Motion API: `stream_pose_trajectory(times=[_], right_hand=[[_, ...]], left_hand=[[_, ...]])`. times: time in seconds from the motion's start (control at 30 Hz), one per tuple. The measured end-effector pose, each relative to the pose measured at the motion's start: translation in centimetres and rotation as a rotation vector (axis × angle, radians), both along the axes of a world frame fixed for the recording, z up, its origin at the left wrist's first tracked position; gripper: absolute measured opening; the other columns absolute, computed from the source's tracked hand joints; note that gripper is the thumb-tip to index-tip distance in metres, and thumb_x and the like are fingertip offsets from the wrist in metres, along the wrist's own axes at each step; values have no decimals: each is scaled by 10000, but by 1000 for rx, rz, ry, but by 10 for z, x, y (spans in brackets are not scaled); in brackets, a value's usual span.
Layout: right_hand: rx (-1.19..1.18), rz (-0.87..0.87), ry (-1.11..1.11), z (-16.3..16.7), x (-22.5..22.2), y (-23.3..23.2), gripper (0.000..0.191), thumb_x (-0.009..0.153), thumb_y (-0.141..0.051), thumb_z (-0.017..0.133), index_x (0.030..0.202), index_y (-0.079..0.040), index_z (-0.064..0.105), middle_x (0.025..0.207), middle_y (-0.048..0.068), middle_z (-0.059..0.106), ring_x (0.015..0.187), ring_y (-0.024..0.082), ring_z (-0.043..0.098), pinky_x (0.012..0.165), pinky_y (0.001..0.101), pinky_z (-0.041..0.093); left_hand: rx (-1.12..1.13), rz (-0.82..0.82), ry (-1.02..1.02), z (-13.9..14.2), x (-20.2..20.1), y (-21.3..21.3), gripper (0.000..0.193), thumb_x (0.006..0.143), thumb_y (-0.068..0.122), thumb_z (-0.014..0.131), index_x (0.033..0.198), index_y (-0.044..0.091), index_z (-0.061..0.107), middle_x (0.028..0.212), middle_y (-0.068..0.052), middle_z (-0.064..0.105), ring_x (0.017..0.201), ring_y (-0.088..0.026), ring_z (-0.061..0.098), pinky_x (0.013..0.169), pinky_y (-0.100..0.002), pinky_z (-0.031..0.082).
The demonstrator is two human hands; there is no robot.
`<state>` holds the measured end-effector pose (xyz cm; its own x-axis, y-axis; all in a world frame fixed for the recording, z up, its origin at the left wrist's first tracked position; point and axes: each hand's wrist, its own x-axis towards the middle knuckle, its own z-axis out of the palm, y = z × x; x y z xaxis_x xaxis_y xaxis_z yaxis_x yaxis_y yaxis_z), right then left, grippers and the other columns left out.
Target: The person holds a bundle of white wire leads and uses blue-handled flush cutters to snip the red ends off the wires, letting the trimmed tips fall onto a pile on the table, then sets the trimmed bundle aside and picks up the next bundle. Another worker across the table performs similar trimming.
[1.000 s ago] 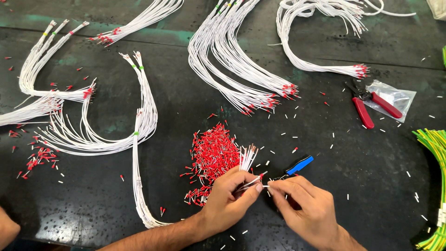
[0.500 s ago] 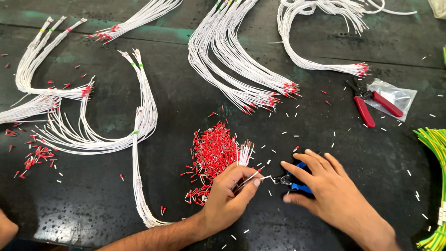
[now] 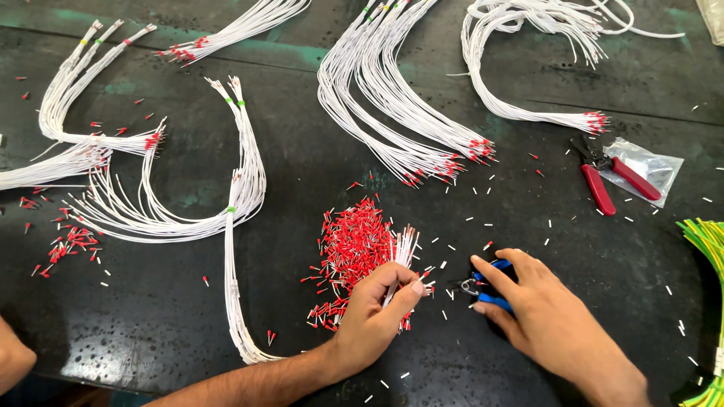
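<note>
My left hand [image 3: 375, 313] pinches a bunch of thin white wires [image 3: 403, 249] beside a heap of small red ferrules [image 3: 353, 245] on the dark table. The wire ends stick up past my thumb. My right hand [image 3: 539, 305] lies over a blue-handled crimping tool [image 3: 486, 290], fingers curled around its handles; the metal jaws point left toward the wire ends, a short gap away.
Bundles of white wires with red-tipped ends [image 3: 407, 120] fan across the table [image 3: 302, 173]. Red-handled pliers [image 3: 607, 181] rest on a clear plastic bag [image 3: 652, 166] at right. Yellow-green wires [image 3: 709, 249] lie at the right edge. Loose ferrules [image 3: 64, 245] scatter left.
My right hand left the wire ends, moved right and closed over the blue-handled tool. My left hand kept hold of the white wires.
</note>
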<state>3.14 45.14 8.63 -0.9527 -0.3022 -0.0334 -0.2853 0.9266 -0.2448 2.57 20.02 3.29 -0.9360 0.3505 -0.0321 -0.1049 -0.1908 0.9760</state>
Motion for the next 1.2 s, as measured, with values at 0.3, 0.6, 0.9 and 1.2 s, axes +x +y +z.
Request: stream_pose_trajectory(times=[0.3,0.6,0.9,1.2], right_hand=[[95,-25,315,-13,-4,-26,423,873,-331,699,1178,-40,662,1021,125,636,930,300,623,828,424,511],[17,-106,211,-13,2,-30,489,760,-381,791,1097,-50,665,1084,126,625,907,309,615,762,424,505],[-300,-61,101,-11,13,-38,393,774,-128,750,1141,-69,622,1049,103,676,993,313,627,863,420,482],[-348,12,212,-11,20,-46,437,751,-110,743,1167,-86,611,1133,121,610,1047,328,597,875,436,469]], left_hand=[[-1,54,-21,-6,-2,2,142,967,154,686,945,14,695,753,41,554,643,-18,461,551,-224,383],[-103,69,58,0,-1,2,113,928,117,750,973,12,751,874,13,556,655,-20,509,538,-214,424],[-100,66,58,6,-2,0,116,924,108,743,997,19,752,901,18,552,653,-16,513,526,-209,449],[-30,85,28,-2,-2,1,113,960,106,716,1010,5,719,883,11,581,669,-15,518,555,-209,433]])
